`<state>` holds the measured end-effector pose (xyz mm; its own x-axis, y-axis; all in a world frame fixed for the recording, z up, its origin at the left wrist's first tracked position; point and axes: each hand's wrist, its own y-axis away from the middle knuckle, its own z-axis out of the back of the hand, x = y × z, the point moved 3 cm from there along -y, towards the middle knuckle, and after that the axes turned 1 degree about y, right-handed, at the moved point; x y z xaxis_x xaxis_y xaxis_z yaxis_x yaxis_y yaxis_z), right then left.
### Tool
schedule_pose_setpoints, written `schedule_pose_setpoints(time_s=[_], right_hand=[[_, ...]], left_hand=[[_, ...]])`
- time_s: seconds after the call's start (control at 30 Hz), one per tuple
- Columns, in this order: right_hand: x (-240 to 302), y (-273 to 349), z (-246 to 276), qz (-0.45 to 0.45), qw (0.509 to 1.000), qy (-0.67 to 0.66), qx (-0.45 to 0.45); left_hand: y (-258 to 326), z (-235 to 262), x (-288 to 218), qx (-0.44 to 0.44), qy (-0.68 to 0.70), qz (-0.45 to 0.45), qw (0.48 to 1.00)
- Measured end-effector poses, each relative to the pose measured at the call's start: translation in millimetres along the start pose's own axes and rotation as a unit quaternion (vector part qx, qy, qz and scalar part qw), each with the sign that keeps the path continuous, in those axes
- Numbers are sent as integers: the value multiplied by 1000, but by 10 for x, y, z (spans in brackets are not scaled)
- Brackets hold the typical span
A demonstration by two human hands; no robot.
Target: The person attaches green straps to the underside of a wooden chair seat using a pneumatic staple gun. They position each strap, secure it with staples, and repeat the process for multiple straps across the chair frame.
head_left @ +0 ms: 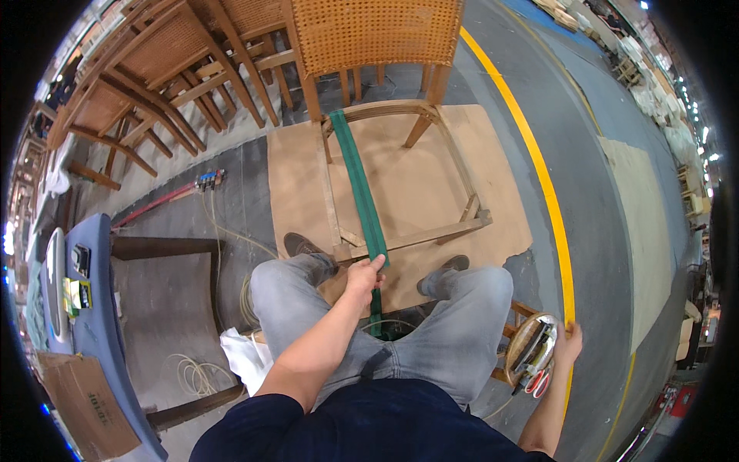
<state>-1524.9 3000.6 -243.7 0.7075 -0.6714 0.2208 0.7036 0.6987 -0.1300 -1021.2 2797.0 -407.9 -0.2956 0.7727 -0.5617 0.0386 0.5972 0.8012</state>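
Observation:
My left hand (364, 279) is closed on a green webbing strap (362, 189) at the near rail of a wooden chair frame (400, 240). Across the open seat the strap runs to the back rail, and its loose end hangs down between my knees. The chair has a woven cane back (377, 35) and no seat in it. Off to the right, my right hand (568, 344) is beside a round tray (530, 348) of tools on a small wooden stool. Its thumb and fingers look apart, with nothing visible in them. Red-handled scissors (539, 382) lie at the tray's near edge.
Brown cardboard (493, 169) lies under the chair. More cane-backed chairs (154, 69) crowd the far left. A blue padded table (100, 300) with a cardboard box (88, 404) stands left. An air hose (231, 231) trails across the floor. A yellow line (531, 142) runs along the right.

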Motion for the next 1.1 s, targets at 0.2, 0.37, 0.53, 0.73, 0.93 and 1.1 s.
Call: schedule_pose_setpoints(time_s=[0.2, 0.37, 0.53, 0.73, 0.93, 1.1], right_hand=[[2731, 141, -845, 192, 835, -324, 402], [3827, 1034, -2216, 144, 663, -183, 712], [4030, 1479, -2601, 315, 731, -87, 598], [3473, 1469, -3534, 401, 745, 139, 515], [3705, 1739, -3667, 430, 724, 182, 508], [3675, 1646, -3513, 392, 748, 157, 512]], left_hand=[[328, 240, 381, -14, -120, 99, 988], [224, 134, 548, 3, -166, 179, 970], [81, 551, 614, -78, -264, 52, 960], [208, -33, -41, 56, 43, 86, 994], [75, -96, -266, 27, 202, 179, 963], [-67, -161, -206, 38, 210, 161, 964]])
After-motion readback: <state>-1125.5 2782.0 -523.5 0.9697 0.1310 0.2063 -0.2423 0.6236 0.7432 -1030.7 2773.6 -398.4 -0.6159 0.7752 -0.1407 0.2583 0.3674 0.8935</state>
